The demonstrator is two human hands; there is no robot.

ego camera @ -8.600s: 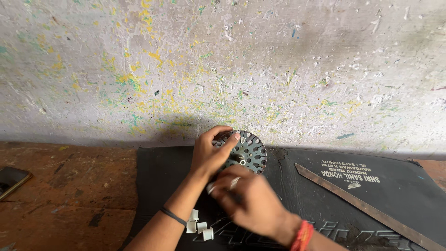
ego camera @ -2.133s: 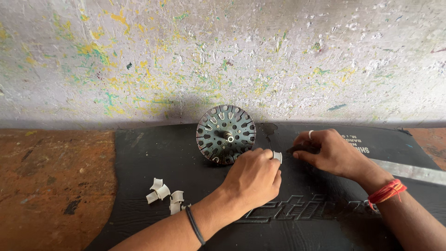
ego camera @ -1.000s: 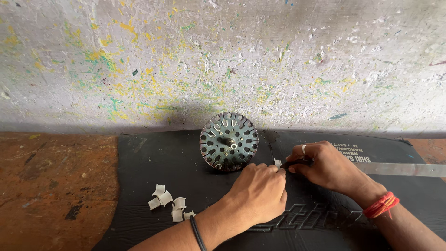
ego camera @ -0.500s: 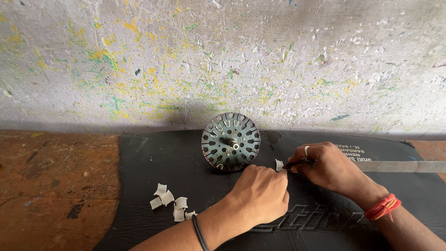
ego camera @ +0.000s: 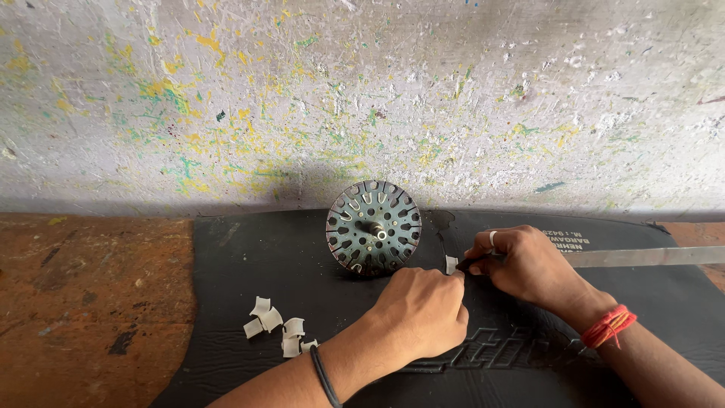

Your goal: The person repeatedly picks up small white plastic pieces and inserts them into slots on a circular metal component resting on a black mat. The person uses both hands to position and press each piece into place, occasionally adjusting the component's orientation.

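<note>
Paint-flecked plaster wall [ego camera: 362, 98] rises behind a worn brown tabletop [ego camera: 83, 302], over which a black rubber mat [ego camera: 249, 257] is spread. Landmark: the round slotted stator core [ego camera: 373, 227], standing on the mat close to the wall. Just right of and below the core, both hands meet at a small white paper piece [ego camera: 451, 264]. Left hand [ego camera: 423, 313], knuckles up and curled closed, pinches or steadies the piece at its fingertips; a black band circles its wrist. Right hand [ego camera: 529, 261], ringed and with a red thread at the wrist, is closed around the near end of a long flat metal strip [ego camera: 649, 256] that runs off to the right of the core; whether its tip touches the paper cannot be told. Left of and below the core lies a loose cluster of folded white pieces [ego camera: 278, 326]. To do this step well, judging from the pose: keep the piece pressed flat to the mat, hold the strip's edge square to it, and keep the steadying fingertips clear of that edge. Fold each piece like those already in the cluster.
</note>
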